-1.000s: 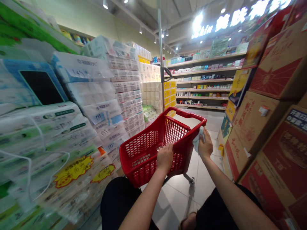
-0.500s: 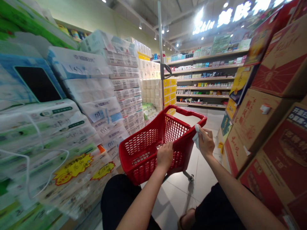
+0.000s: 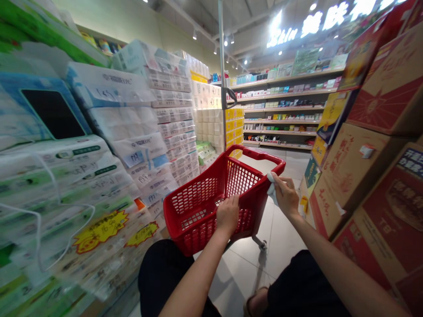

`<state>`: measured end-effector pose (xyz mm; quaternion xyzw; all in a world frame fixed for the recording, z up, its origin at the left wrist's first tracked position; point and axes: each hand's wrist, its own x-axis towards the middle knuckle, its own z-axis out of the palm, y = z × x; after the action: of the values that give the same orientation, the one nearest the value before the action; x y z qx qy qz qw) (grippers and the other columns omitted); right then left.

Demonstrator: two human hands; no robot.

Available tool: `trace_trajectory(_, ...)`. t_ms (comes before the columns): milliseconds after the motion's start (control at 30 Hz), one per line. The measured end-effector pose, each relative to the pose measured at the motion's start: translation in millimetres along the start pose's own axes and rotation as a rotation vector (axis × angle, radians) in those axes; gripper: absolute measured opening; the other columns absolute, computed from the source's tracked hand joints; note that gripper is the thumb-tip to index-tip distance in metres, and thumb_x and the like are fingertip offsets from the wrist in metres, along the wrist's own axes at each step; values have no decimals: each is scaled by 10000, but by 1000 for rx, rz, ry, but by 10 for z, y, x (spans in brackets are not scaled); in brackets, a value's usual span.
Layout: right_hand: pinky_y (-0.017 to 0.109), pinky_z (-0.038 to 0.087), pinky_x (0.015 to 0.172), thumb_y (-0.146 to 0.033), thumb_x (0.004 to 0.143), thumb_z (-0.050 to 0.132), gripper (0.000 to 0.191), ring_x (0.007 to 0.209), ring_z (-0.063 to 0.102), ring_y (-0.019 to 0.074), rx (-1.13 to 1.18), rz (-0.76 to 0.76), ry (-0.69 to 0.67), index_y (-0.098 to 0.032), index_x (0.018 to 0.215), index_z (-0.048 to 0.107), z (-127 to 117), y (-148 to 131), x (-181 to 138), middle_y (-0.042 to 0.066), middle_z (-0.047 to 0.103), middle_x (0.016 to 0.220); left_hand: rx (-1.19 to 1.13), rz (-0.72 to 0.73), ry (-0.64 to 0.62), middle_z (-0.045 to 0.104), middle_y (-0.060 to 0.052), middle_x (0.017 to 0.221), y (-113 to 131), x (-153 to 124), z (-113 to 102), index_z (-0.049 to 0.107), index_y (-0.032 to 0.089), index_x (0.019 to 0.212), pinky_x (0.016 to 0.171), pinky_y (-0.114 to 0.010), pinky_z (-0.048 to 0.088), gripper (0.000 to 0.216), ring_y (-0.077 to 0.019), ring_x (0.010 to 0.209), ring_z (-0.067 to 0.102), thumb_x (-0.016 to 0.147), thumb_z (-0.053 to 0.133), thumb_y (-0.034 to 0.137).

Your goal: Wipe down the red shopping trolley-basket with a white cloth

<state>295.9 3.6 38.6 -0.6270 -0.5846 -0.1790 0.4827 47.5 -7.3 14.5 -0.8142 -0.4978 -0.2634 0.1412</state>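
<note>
Red mesh-sided plastic shopping basket on castors stands on the pale tiled floor of a shop aisle. It sits just in front of the person's knees, between wrapped stacks of white tissue packs on the left and piled brown and red cardboard cartons on the right. The basket has barely shifted over the last second.

The left hand is where it was, its fingers pressed together and curled over the near rim, steadying the basket.

The right hand is what has moved. A second ago it was lower, against the outside of the right wall; now it has slid up and a little forward to the top edge near the far right corner, knuckles turned upward. Its fingers are closed on a small crumpled white cloth and press it against the red rim, so the wiping contact has travelled from the wall up to the rim.
</note>
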Motion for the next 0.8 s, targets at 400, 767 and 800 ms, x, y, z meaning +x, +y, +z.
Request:
trace_trajectory(400, 241, 439, 592, -337, 933, 437, 411, 856, 622, 167, -58, 62, 94, -360, 1313, 592, -23, 123, 234, 37, 609, 1125, 10, -2, -4, 633, -81, 1158, 13, -2, 0, 485, 186, 1267, 849, -345, 469, 329, -208, 1003, 599, 939, 484, 193)
trace_trajectory(767, 273, 486, 698, -371, 940, 439, 379, 890, 621, 178, 19, 134, 124, -346, 1268, 628, 23, 152, 163, 42, 608, 1117, 18, -5, -1, 629, -78, 1153, 16, -8, -2, 488, 189, 1262, 845, -341, 469, 324, -206, 996, 598, 938, 485, 193)
trace_trajectory(800, 290, 486, 721, -375, 932, 441, 384, 896, 614, 190, 23, 184, 171, -320, 1257, 640, 25, 197, 242, 54, 608, 1089, 19, -3, -2, 629, -80, 1153, 19, -10, -6, 487, 189, 1265, 842, -342, 470, 327, -205, 990, 598, 938, 485, 191)
